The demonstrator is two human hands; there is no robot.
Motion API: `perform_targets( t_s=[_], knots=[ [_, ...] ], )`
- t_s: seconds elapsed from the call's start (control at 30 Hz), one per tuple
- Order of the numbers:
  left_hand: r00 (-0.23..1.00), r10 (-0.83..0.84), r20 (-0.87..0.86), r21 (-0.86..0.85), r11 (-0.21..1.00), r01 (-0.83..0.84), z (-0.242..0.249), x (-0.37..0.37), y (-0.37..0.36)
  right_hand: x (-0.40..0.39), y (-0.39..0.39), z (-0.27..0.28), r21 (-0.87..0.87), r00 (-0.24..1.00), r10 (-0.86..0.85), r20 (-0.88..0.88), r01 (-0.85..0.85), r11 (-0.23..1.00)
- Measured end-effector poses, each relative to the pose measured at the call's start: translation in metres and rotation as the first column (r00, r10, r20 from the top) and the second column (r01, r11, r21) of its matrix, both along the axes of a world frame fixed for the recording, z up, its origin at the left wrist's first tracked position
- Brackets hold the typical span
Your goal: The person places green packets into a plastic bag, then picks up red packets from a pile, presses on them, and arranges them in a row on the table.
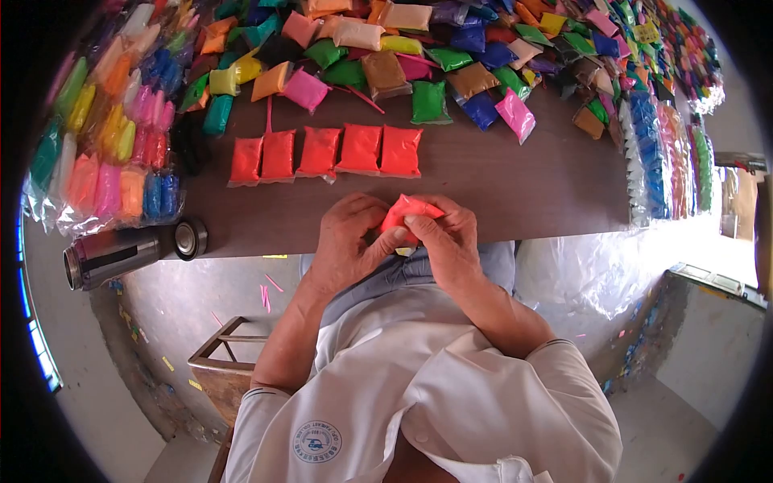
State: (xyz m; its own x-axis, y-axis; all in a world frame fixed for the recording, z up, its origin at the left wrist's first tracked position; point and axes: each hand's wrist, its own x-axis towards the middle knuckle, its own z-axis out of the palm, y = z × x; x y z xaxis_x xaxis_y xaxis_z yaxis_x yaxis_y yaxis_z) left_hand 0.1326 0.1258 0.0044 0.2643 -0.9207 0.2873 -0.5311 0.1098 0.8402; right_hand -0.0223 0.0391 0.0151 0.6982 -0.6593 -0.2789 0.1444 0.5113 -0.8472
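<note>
A red packet [412, 211], soft-looking and bent, is pinched between my two hands just above the table's near edge. My left hand [354, 233] grips its left side, with the thumb pressed near the lower corner. My right hand [447, 233] has its thumb across the packet's front and the fingers behind it. Beyond my hands, several flat red packets [320, 151] in clear wrap lie side by side in a row. A thin pink stick [269, 114] pokes out behind that row.
A large heap of colourful packets [386, 74] covers the table's far side. Bundled packets in clear bags [105, 173] stand at left, more packet strips [668, 161] at right. A steel flask [113, 256] and its lid [191, 239] lie at the near left edge. Below is a wooden stool [217, 362].
</note>
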Motion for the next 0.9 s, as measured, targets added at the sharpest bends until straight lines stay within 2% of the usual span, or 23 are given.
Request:
perform_targets(
  t_s=[0.2, 0.3, 0.4, 0.5, 0.6, 0.7, 0.83, 0.9],
  knots=[
    [0.999, -0.028, -0.037, 0.070, 0.997, 0.031, -0.001, 0.004, 0.004, -0.002, -0.003, -0.005, -0.062, 0.998, 0.051, 0.048, -0.048, 0.997],
    [0.999, -0.026, -0.043, 0.070, 0.997, 0.029, -0.002, 0.000, 0.004, -0.005, -0.004, -0.002, -0.030, 0.998, 0.029, 0.049, -0.028, 0.999],
    [1.000, -0.016, -0.005, 0.044, 0.999, 0.016, 0.001, -0.011, 0.002, -0.008, -0.009, 0.000, -0.052, 0.998, 0.065, -0.022, -0.066, 0.996],
    [1.000, -0.021, 0.022, 0.065, 0.998, 0.020, 0.002, -0.015, 0.001, -0.013, -0.012, -0.003, -0.174, 0.994, 0.069, -0.085, -0.083, 0.981],
    [0.999, -0.021, 0.042, 0.083, 0.996, 0.017, 0.001, -0.018, 0.001, -0.015, -0.015, -0.005, -0.180, 0.997, 0.076, 0.014, -0.072, 0.981],
    [0.998, 0.005, 0.058, 0.068, 0.998, -0.009, -0.001, -0.022, 0.000, -0.021, -0.016, 0.005, -0.035, 0.992, 0.114, -0.050, -0.115, 0.993],
    [0.990, -0.017, 0.139, 0.030, 0.999, 0.013, -0.001, -0.024, -0.002, -0.025, -0.017, 0.008, -0.043, 0.991, 0.114, -0.071, -0.118, 0.992],
    [0.993, -0.007, 0.117, 0.014, 1.000, 0.005, -0.001, -0.025, -0.002, -0.022, -0.017, 0.002, -0.083, 0.991, 0.107, -0.087, -0.114, 0.990]
  ],
)
